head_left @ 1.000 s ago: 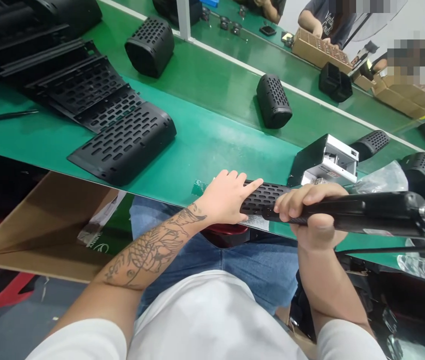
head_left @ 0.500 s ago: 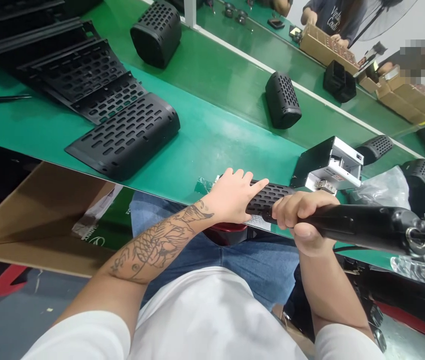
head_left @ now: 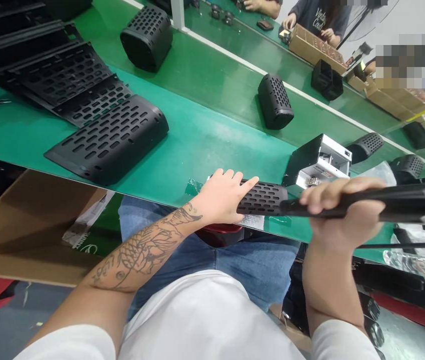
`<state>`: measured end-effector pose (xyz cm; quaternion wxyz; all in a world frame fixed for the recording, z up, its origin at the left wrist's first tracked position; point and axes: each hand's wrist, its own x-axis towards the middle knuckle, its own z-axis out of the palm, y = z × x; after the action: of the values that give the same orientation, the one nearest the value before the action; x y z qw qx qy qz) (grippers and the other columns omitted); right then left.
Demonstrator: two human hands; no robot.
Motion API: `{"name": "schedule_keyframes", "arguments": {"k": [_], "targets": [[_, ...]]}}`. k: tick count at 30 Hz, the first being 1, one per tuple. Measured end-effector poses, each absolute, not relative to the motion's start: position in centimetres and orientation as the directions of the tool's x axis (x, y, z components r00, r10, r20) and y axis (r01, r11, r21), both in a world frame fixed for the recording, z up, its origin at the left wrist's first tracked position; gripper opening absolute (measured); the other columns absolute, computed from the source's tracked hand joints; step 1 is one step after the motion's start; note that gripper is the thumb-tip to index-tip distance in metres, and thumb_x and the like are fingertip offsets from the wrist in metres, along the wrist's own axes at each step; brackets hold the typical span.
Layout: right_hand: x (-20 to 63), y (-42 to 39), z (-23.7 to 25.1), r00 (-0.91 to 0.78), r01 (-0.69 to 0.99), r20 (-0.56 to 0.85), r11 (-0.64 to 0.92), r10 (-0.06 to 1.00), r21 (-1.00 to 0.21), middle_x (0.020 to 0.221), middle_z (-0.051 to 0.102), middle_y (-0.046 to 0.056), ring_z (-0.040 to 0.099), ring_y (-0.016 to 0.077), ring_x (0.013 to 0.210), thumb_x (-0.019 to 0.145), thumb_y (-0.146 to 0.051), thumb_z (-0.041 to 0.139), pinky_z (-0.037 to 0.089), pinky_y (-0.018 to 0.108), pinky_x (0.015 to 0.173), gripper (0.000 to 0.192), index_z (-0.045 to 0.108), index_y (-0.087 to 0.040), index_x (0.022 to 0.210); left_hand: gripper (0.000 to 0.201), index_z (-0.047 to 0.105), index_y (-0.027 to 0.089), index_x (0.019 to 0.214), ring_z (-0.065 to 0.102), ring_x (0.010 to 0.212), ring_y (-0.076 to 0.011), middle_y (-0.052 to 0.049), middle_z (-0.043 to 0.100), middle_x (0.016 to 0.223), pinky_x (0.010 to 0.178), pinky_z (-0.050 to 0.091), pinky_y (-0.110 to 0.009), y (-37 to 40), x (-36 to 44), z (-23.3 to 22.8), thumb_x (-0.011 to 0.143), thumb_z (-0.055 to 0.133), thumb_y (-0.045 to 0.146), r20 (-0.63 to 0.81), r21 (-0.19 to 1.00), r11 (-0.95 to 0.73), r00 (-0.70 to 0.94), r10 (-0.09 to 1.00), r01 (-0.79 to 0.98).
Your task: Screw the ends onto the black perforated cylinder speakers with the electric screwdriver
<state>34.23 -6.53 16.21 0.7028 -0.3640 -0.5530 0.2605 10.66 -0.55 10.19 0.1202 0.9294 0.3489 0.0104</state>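
My left hand point(head_left: 223, 196) rests on a black perforated speaker-like housing point(head_left: 264, 197) at the table's front edge, its fingers bent over the left end and one finger pointing right. My right hand point(head_left: 347, 207) is wrapped round a black electric screwdriver point(head_left: 396, 202) held nearly level, slightly smeared by motion. Its front end is close to the right end of the housing; I cannot tell whether they touch. A larger black perforated cover point(head_left: 115, 137) lies to the left, beside several stacked perforated panels point(head_left: 64, 75).
A black-and-silver screw feeder point(head_left: 319, 162) stands behind my right hand. Black perforated housings point(head_left: 275, 101) sit along the green belt point(head_left: 212, 70). A cardboard box point(head_left: 10, 220) is below the table at left. Across the belt, a person's hands are near a carton point(head_left: 315, 47).
My right hand has drawn the screwdriver to the right and slightly up, uncovering more of the housing's right end. My left hand stays on the housing. The whole view has shifted slightly.
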Motion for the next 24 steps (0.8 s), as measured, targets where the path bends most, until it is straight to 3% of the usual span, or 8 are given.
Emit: {"name": "schedule_keyframes", "arguments": {"k": [3, 5, 8, 11, 13, 18, 21, 24], "targets": [[39.7, -4.5, 15.9, 0.560, 0.339, 0.644, 0.565, 0.522, -0.752, 0.068, 0.068, -0.007, 0.068, 0.0172, 0.056, 0.100, -0.049, 0.105, 0.067, 0.036, 0.062, 0.037, 0.076, -0.027, 0.093, 0.103, 0.055, 0.017, 0.191, 0.076, 0.127, -0.0444, -0.023, 0.082, 0.146, 0.103, 0.051, -0.052, -0.6, 10.8, 9.9, 0.101, 0.088, 0.054, -0.035, 0.245, -0.732, 0.761, 0.648, 0.635], [43.1, -3.1, 14.8, 0.646, 0.479, 0.674, 0.498, 0.358, -0.723, 0.068, 0.066, -0.008, 0.064, 0.0158, 0.054, 0.101, -0.044, 0.100, 0.060, 0.032, 0.056, 0.034, 0.072, -0.027, 0.092, 0.102, 0.058, 0.017, 0.189, 0.077, 0.128, -0.0455, -0.024, 0.083, 0.147, 0.106, 0.054, -0.054, -0.6, 10.9, 9.6, 0.100, 0.091, 0.054, -0.006, 0.268, -0.739, 0.768, 0.640, 0.618], [46.1, -1.8, 12.7, 0.684, 0.504, 0.658, 0.448, 0.315, -0.738, 0.062, 0.061, -0.009, 0.059, 0.0160, 0.050, 0.107, -0.038, 0.085, 0.057, 0.032, 0.052, 0.026, 0.067, -0.028, 0.091, 0.089, 0.066, 0.018, 0.181, 0.076, 0.143, -0.0481, -0.026, 0.080, 0.160, 0.126, 0.056, -0.064, -0.6, 10.5, 8.4, 0.103, 0.090, 0.054, 0.151, 0.348, -0.768, 0.776, 0.612, 0.538], [46.3, -2.1, 11.9, 0.659, 0.483, 0.665, 0.481, 0.350, -0.732, 0.058, 0.061, -0.009, 0.056, 0.0157, 0.047, 0.109, -0.045, 0.085, 0.058, 0.033, 0.051, 0.031, 0.067, -0.028, 0.089, 0.070, 0.069, 0.023, 0.174, 0.073, 0.157, -0.0458, -0.023, 0.073, 0.173, 0.146, 0.047, -0.071, -0.1, 8.9, 5.7, 0.110, 0.080, 0.049, 0.425, 0.506, -0.782, 0.684, 0.593, 0.363], [45.3, -3.1, 12.6, 0.634, 0.452, 0.668, 0.513, 0.390, -0.729, 0.057, 0.063, -0.008, 0.058, 0.0161, 0.046, 0.102, -0.053, 0.096, 0.057, 0.033, 0.050, 0.041, 0.069, -0.026, 0.086, 0.075, 0.063, 0.027, 0.178, 0.069, 0.166, -0.0460, -0.022, 0.066, 0.182, 0.148, 0.049, -0.072, 0.4, 7.4, 3.2, 0.108, 0.081, 0.047, 0.539, 0.606, -0.762, 0.585, 0.605, 0.230], [39.7, -7.5, 17.1, 0.514, 0.223, 0.609, 0.592, 0.604, -0.775, 0.062, 0.066, -0.008, 0.060, 0.0171, 0.047, 0.089, -0.060, 0.110, 0.061, 0.035, 0.049, 0.047, 0.076, -0.028, 0.083, 0.127, 0.041, 0.030, 0.193, 0.047, 0.187, -0.0546, -0.026, 0.044, 0.199, 0.152, 0.048, -0.076, 1.1, 4.3, -1.6, 0.086, 0.107, 0.051, 0.430, 0.788, -0.605, 0.603, 0.672, 0.112], [35.1, -8.9, 18.6, 0.252, -0.005, 0.576, 0.596, 0.778, -0.803, 0.063, 0.068, -0.009, 0.058, 0.0169, 0.042, 0.097, -0.065, 0.107, 0.063, 0.037, 0.048, 0.039, 0.086, -0.032, 0.098, 0.130, 0.042, 0.030, 0.191, 0.050, 0.186, -0.0519, -0.023, 0.049, 0.195, 0.156, 0.045, -0.072, 0.8, 4.0, -2.5, 0.082, 0.112, 0.043, 0.385, 0.837, -0.540, 0.603, 0.699, 0.092], [30.6, -8.3, 18.3, -0.026, -0.187, 0.598, 0.584, 0.801, -0.790, 0.065, 0.071, -0.008, 0.058, 0.0146, 0.041, 0.106, -0.059, 0.101, 0.064, 0.035, 0.052, 0.032, 0.086, -0.031, 0.104, 0.123, 0.048, 0.032, 0.187, 0.060, 0.177, -0.0481, -0.019, 0.058, 0.185, 0.153, 0.051, -0.068, 0.7, 4.5, -2.8, 0.082, 0.112, 0.040, 0.388, 0.854, -0.517, 0.583, 0.714, 0.066]]}}
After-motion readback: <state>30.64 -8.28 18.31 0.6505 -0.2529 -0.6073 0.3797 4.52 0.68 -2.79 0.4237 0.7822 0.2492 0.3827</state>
